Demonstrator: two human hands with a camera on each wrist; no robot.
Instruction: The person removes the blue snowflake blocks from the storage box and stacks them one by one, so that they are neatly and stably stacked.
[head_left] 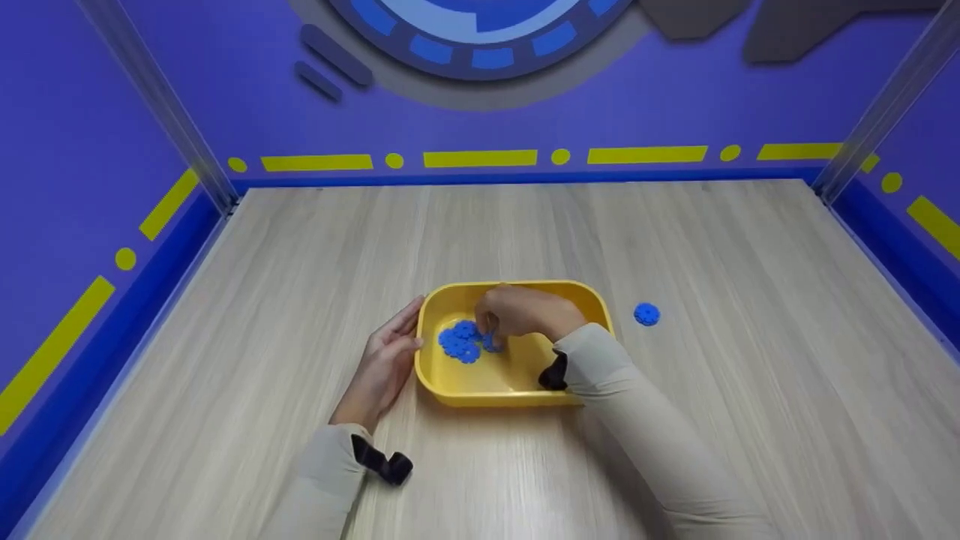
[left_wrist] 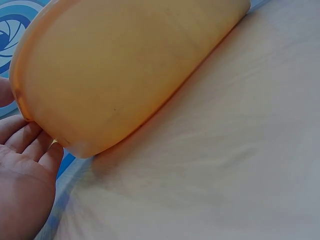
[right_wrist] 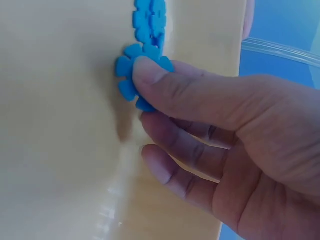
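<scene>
a tray (head_left: 517, 400) sits midway across a table (head_left: 300, 285), with a person's left hand (head_left: 386, 364) against its left end and the right hand (head_left: 521, 309) inside, the right sleeve (head_left: 645, 427) crossing the near right corner. within it, a cluster of discs (head_left: 459, 343) lies toward the left; a pinched disc (right_wrist: 125, 66), between right thumb and fingers, is just right of that cluster. a loose disc (head_left: 646, 314) lies on the tabletop, right of the tray and apart from it. from where i stand, a back wall (head_left: 487, 127) rises behind the table, with side walls (head_left: 75, 150) flanking left and right.
</scene>
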